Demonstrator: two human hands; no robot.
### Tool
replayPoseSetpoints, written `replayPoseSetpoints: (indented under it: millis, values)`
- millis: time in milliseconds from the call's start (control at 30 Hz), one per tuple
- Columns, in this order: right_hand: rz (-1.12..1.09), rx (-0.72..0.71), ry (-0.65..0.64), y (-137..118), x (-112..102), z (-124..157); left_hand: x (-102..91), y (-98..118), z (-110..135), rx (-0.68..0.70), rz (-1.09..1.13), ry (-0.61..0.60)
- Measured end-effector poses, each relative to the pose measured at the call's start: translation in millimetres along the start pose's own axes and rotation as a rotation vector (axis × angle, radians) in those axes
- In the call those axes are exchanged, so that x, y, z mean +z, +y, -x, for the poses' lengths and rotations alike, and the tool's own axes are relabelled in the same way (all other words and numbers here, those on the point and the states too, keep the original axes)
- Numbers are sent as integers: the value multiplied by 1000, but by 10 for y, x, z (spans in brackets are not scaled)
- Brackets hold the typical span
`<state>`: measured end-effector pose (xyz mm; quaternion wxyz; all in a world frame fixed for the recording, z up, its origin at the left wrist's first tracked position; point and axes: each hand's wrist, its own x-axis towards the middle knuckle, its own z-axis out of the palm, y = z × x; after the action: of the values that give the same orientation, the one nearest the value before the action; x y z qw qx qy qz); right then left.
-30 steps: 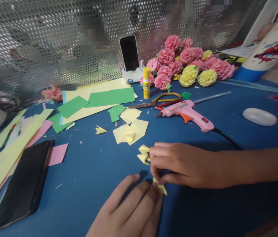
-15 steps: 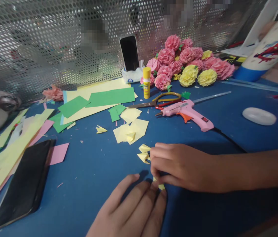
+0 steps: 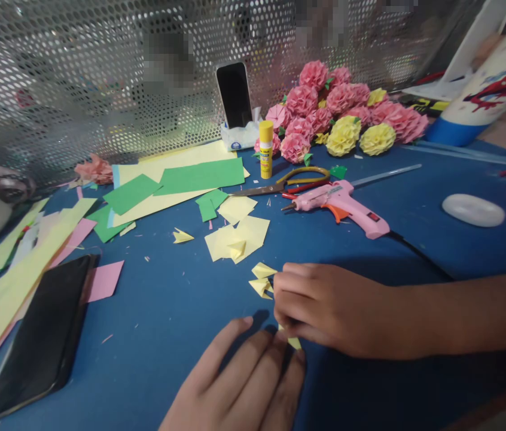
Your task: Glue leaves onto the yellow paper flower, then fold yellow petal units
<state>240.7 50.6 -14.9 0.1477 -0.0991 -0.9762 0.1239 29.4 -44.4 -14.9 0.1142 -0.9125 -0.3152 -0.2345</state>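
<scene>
Between both hands, low on the blue table, is a small piece of yellow paper [image 3: 295, 343], mostly covered by fingers. My left hand [image 3: 246, 383] reaches up from the bottom edge, one outer finger spread away and the other fingertips holding the paper against the table. From the right comes my right hand [image 3: 318, 305], its fingers curled closed over the paper's upper end. Just beyond its knuckles lie folded yellow paper pieces [image 3: 261, 287]. Further back are cut yellow paper pieces [image 3: 257, 230] with a folded one on top, and another folded yellow piece [image 3: 183, 236] to the left.
A pink glue gun [image 3: 338, 203], scissors [image 3: 262, 189] and an upright glue stick [image 3: 266, 155] stand beyond the hands. Paper flowers [image 3: 343, 137] are heaped at the back. A dark phone [image 3: 37, 341] and paper strips [image 3: 33, 269] lie left, a white mouse [image 3: 473, 210] right.
My right hand has shifted very slightly downward over the yellow paper. My left hand stays nearly in place, and the view has moved a little.
</scene>
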Motion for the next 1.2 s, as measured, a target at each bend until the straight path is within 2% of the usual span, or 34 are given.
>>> replayPoseSetpoints:
  millis: [267, 567, 667, 867, 1067, 1200]
  values:
    - [119, -74, 32, -19, 11, -5, 0, -13, 10, -8, 6, -11]
    - [122, -18, -12, -48, -6, 19, 0, 8, -9, -37, 22, -19]
    - [78, 12, -2, -55, -8, 12, 5, -2, -37, -52, 54, -9]
    - [-152, 167, 55, -41, -46, 6, 19, 8, -62, -153, 109, -1]
    - [-180, -4, 58, 56, -169, 98, 8, -14, -45, -153, 81, -4]
    - [-104, -157, 23, 154, -263, 120, -7, -35, -45, -123, 79, -30]
